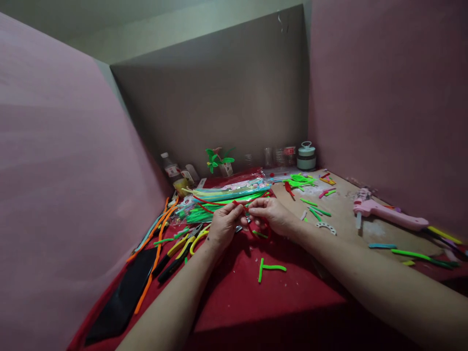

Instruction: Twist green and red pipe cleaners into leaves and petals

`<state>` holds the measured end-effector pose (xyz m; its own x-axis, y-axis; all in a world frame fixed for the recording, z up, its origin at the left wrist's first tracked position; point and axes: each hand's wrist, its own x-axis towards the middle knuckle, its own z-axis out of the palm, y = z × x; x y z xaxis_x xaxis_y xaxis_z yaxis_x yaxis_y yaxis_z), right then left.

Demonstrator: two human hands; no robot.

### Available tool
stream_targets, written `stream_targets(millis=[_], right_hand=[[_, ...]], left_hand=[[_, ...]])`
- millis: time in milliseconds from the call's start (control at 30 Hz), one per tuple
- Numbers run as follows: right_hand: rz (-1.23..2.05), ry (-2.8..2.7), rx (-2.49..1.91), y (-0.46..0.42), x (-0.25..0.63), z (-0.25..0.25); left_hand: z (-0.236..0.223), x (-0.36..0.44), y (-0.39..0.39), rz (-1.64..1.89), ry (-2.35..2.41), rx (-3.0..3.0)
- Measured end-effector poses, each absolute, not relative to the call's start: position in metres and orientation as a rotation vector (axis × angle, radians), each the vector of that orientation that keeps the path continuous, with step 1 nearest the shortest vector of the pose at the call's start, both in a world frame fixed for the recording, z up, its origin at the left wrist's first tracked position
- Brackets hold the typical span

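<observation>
Both hands meet over the middle of the red cloth, pinching a red pipe cleaner (pixel 250 228) between them. My left hand (pixel 227 222) is closed, thumb and forefinger together on one part of it. Close by, my right hand (pixel 270 214) grips it too, and a loop of the red stem hangs below the fingers. The fingertips partly hide where the stem bends. Behind the hands lie bundles of green pipe cleaners (pixel 197 213) in clear plastic. Two short bright green pieces (pixel 274 267) rest on the cloth nearer to me.
Pliers (pixel 179 251), orange pipe cleaners (pixel 144 287) and a black phone-like slab (pixel 120 297) lie at left. On the brown board at right are a pink glue gun (pixel 391 213) and several cut pieces. Bottles, a pipe-cleaner plant (pixel 219 160) and a lidded jar (pixel 306 157) stand along the back panel.
</observation>
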<state>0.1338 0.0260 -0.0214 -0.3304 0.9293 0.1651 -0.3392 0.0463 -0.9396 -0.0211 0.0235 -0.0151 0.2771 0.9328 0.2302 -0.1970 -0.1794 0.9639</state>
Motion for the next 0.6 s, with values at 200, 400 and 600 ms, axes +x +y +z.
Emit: stream_targets(millis=[200,400,600], right_hand=[[1.576,-1.298,-0.661,0.0201,0.1322,-0.0176],[1.679,-1.258,-0.628,0.0175,0.1333,-0.0122],[1.947,-1.232,-0.47,0.0185,0.1333,-0.015]], left_hand=[[-0.0117,-0.0193,0.0198,1.196,0.693,1.286],[-0.0073,-0.0157,0.0163,1.226,0.635,1.247],[-0.0056,-0.0173,0.0146,1.188,0.659,1.303]])
